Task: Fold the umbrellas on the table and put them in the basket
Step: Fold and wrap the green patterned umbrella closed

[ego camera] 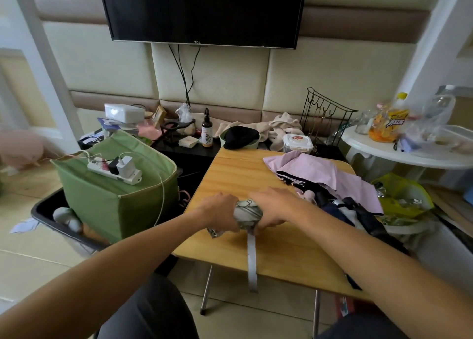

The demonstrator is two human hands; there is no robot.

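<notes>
Surface: wooden folding table (238,169) under a wall-mounted television (202,8), with a padded cream wall behind.
Rolled umbrella: a grey-and-white patterned umbrella (247,210) lies on the table near its front edge, bundled into a short roll.
Left hand (221,212): fingers curled round the left end of the roll, gripping it.
Right hand (272,207): fingers bent over the right end of the roll, pressing and gripping the fabric against the table.
Strap (252,259): a pale closure strap runs from the roll toward the person and hangs over the table's front edge.
Other umbrellas: a pink umbrella (320,172) and a dark navy one (358,213) lie loose and unfolded on the table's right side, just beside the right hand.
Basket: a green fabric basket (115,198) stands left of the table, a white power strip (115,171) across its top.
</notes>
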